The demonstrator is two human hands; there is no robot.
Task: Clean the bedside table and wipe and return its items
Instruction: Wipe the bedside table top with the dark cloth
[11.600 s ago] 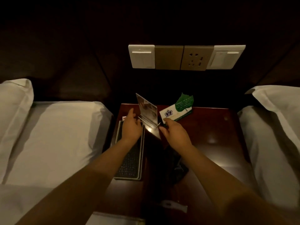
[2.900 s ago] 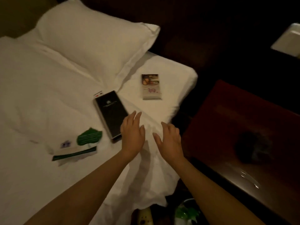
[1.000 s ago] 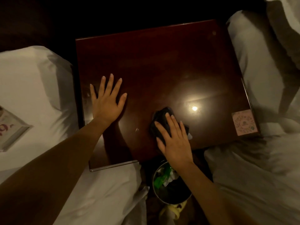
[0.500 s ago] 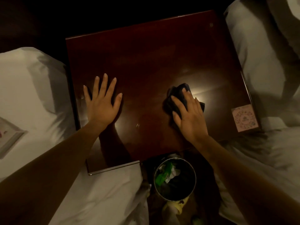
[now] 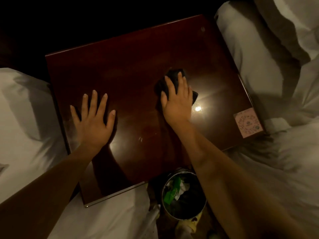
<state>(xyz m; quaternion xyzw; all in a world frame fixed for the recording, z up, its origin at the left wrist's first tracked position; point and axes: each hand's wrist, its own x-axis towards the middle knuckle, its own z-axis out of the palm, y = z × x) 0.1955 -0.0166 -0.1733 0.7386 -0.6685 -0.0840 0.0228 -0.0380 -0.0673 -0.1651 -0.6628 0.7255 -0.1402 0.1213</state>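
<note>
I am pressing the dark cloth [image 5: 174, 81] flat under my open right hand [image 5: 177, 100], right of the counter [image 5: 131, 66] centre; unwiped surface is lying toward the far edge. My left hand [image 5: 94, 121] is bracing, spread flat, near the left edge.

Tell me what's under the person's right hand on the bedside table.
A dark cloth lies under the right hand, pressed flat on the bedside table. Its edges stick out past the fingers and by the little-finger side; the middle of it is covered by the palm.
</note>
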